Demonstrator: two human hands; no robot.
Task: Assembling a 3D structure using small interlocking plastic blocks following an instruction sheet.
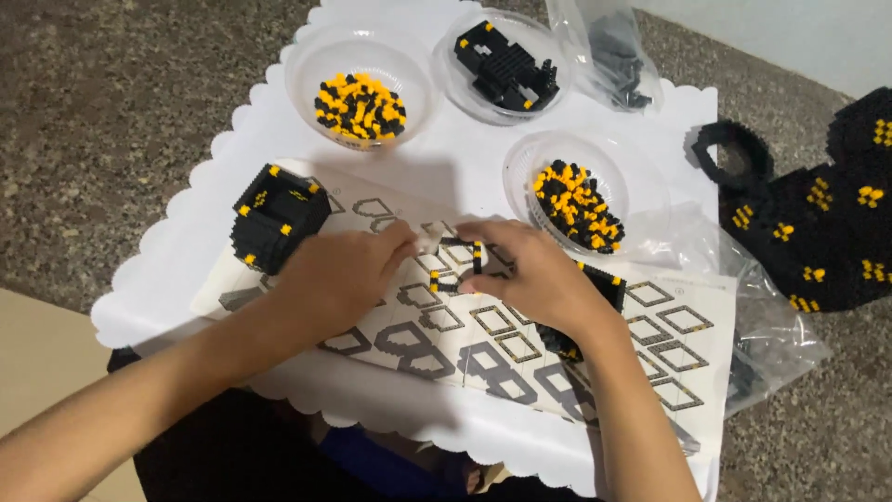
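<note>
My left hand and my right hand meet over a printed instruction sheet and together hold a small open frame of black and yellow bricks by its two sides. The frame lies flat just above the sheet. A black brick cube with yellow corners stands to the left of my left hand. Another black and yellow brick piece lies partly hidden under my right hand.
A white scalloped mat covers a small table. On it stand three clear bowls: two with loose black and yellow bricks, one with a black build. A large black and yellow brick model sits on the floor at right, plastic bags beside it.
</note>
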